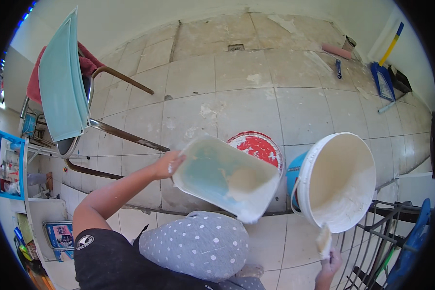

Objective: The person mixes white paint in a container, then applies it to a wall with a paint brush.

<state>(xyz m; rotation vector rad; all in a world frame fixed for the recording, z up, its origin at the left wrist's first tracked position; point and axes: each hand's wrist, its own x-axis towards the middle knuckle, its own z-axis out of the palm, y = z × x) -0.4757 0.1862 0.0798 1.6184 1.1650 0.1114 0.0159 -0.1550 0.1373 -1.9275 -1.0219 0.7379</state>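
Observation:
My left hand (168, 165) is closed on the upper left edge of a whitish plastic tub (205, 171), tilted in front of me with white and cream residue inside. In my right hand (330, 265), at the lower right, is a paintbrush (325, 240) whose pale, coated bristles point up. Just beyond the brush a large bucket (340, 179), white inside and blue outside, leans with its mouth toward me. White material coats its inner wall. Partly behind the tub, a round red lid (256, 145) smeared with white lies on the floor.
At the left stands a chair (113, 129) draped with a pale turquoise cloth (63, 77). A metal rack (382, 232) stands close at the right. Farther off are a blue dustpan (383, 79), a blue-handled tool (338, 68) and a pink roller (337, 50) on the stained tile floor.

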